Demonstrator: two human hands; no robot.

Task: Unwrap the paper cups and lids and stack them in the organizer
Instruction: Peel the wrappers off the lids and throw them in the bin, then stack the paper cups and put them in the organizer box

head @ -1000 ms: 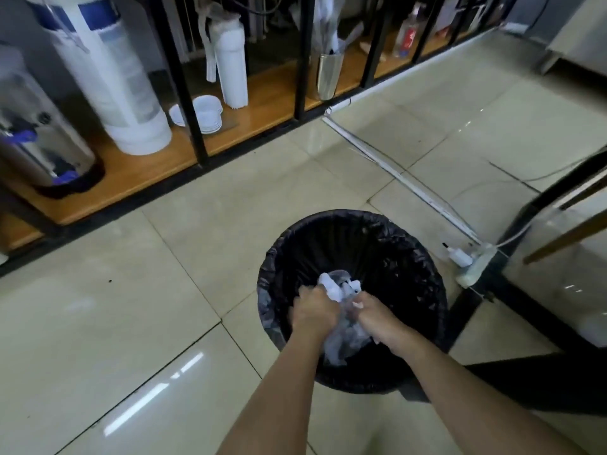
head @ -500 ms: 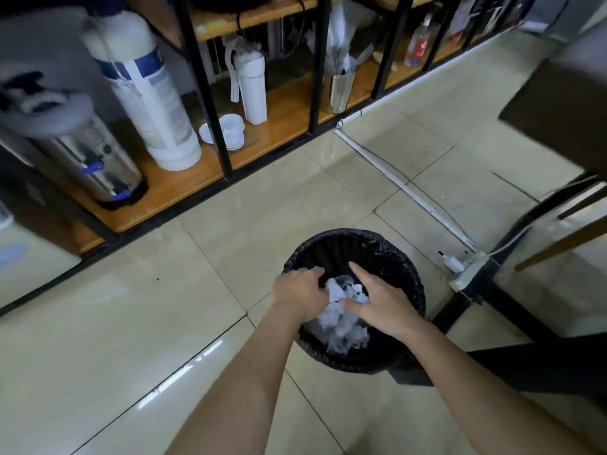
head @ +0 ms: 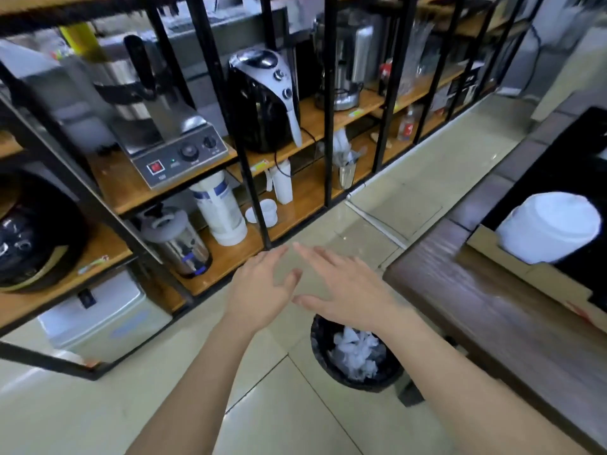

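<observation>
My left hand [head: 261, 290] and my right hand [head: 345, 290] hover side by side above the floor, fingers spread and empty. Below them stands a black-lined trash bin [head: 320, 349] with crumpled clear plastic wrap [head: 356, 354] inside. At the right, a stack of white lids [head: 548, 228] sits in a cardboard and black organizer [head: 486, 239] on a dark wooden table [head: 476, 307]. No paper cups near the hands are visible.
A black metal rack with wooden shelves [head: 305, 116] fills the left and back, holding an air fryer [head: 262, 96], a steel appliance [head: 174, 149], a steel urn [head: 180, 244], a white filter cartridge [head: 220, 211] and small white cups [head: 267, 210]. Beige tiled floor [head: 98, 405] lies below.
Both hands let go of the plastic wrap, which stays in the bin, and rose with fingers spread. The view lifted from the bin toward the rack and table.
</observation>
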